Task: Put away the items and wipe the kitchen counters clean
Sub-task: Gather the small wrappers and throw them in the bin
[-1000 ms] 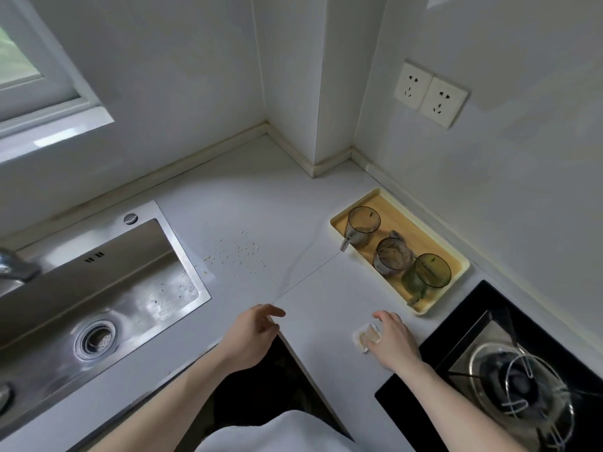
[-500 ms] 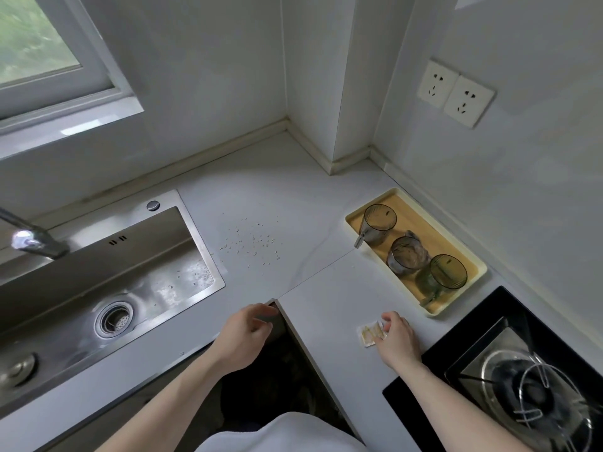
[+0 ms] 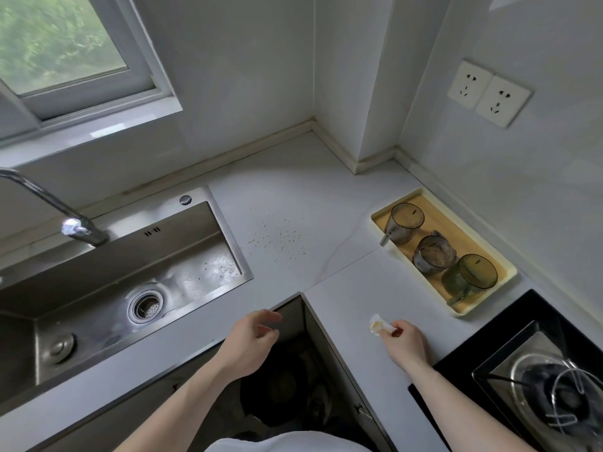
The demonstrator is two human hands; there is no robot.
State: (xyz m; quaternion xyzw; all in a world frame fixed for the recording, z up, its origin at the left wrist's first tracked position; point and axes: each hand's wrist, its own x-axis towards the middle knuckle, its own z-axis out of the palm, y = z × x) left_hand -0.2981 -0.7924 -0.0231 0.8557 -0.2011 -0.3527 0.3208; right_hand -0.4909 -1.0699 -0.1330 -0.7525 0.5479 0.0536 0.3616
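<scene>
My right hand [image 3: 404,342] pinches a small crumpled white wipe with a yellow stain [image 3: 378,325] on the white counter [image 3: 346,301], just left of the stove. My left hand [image 3: 249,339] hovers with loosely curled fingers over the inner corner of the counter and holds nothing. Scattered grains [image 3: 277,241] lie on the counter right of the sink [image 3: 107,282]. A yellow tray [image 3: 504,282] by the right wall carries three smoky glass cups [image 3: 434,254].
A tap [image 3: 76,228] arches over the steel sink at the left. A black gas stove [image 3: 535,380] fills the lower right. Two wall sockets [image 3: 487,93] sit above the tray. Below the counter corner a dark open space shows.
The view has tilted up and shifted, showing more window and tap. My right hand has drawn the wipe slightly nearer me. My left hand has left the counter edge and hovers.
</scene>
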